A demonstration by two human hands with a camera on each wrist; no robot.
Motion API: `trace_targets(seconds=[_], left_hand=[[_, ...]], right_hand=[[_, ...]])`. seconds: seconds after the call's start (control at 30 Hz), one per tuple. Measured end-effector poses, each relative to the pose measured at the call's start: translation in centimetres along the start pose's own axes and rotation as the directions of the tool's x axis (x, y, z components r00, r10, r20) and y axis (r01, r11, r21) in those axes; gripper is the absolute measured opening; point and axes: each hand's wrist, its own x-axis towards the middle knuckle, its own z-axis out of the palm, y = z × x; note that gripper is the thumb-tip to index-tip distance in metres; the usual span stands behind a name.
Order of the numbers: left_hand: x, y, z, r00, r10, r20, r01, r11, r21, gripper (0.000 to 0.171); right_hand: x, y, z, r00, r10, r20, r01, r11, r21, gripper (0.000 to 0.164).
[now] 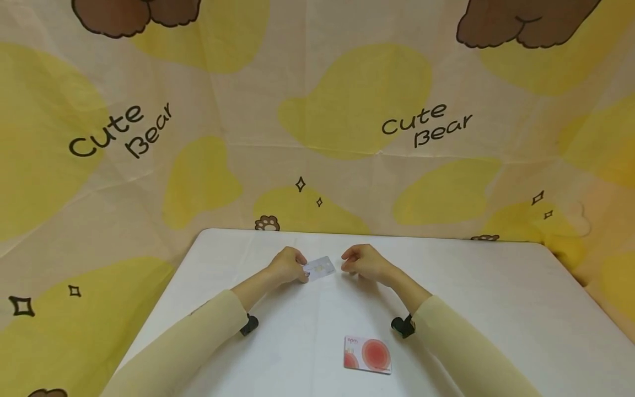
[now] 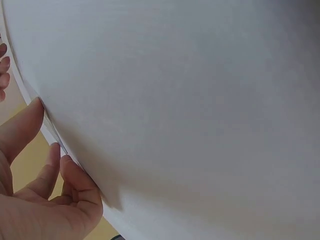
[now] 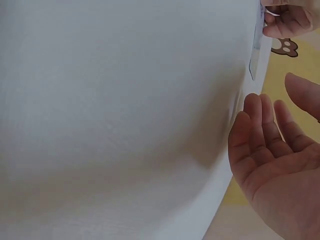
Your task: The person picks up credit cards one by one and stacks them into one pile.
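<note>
A thin, pale, see-through card-like piece [image 1: 321,267] with small yellowish marks lies low over the table's far half. My left hand [image 1: 289,264] pinches its left end between thumb and fingers. In the right wrist view the piece [image 3: 255,62] shows nearly edge-on, with a clear end sticking out from the left hand [image 3: 292,19]. Just right of its free end is my right hand [image 1: 366,261], apart from it and holding nothing. The right hand's fingers [image 3: 262,130] are loosely bent, the thumb away from them.
A white card with red circles and the letters "npm" [image 1: 367,354] lies flat on the white table [image 1: 471,309], near the front. Dark wrist cameras [image 1: 403,326] sit under both sleeves. Behind the table hangs a yellow-patterned cloth [image 1: 342,110] with bear prints.
</note>
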Motion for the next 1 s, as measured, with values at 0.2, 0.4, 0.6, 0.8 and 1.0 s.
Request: trace_targets(seconds=[0.2, 0.4, 0.6, 0.8, 1.0], left_hand=[[-0.2, -0.1, -0.1, 0.998, 0.036, 0.052, -0.034, 0.998, -0.045, 0.034], [-0.6, 0.1, 0.1, 0.996, 0.059, 0.074, -0.055, 0.997, -0.054, 0.033], [-0.6, 0.2, 0.0, 0.995, 0.075, 0.063, -0.075, 0.997, -0.008, 0.04], [-0.4, -0.1, -0.1, 0.992, 0.095, 0.086, -0.096, 0.995, 0.008, 0.039], [-0.5, -0.2, -0.3, 0.986, 0.121, 0.111, -0.123, 0.992, 0.009, 0.038]], right_hand=[[0.3, 0.2, 0.6, 1.0, -0.017, 0.009, 0.017, 0.999, -0.03, 0.035], [0.5, 0.0, 1.2, 0.997, -0.06, 0.051, 0.067, 0.989, -0.134, 0.048], [0.7, -0.6, 1.7, 0.996, -0.052, 0.075, 0.068, 0.97, -0.232, 0.054], [1.2, -0.5, 1.9, 0.997, -0.039, 0.067, 0.057, 0.954, -0.294, 0.054], [1.6, -0.7, 2.0, 0.997, -0.04, 0.073, 0.062, 0.94, -0.335, 0.052]])
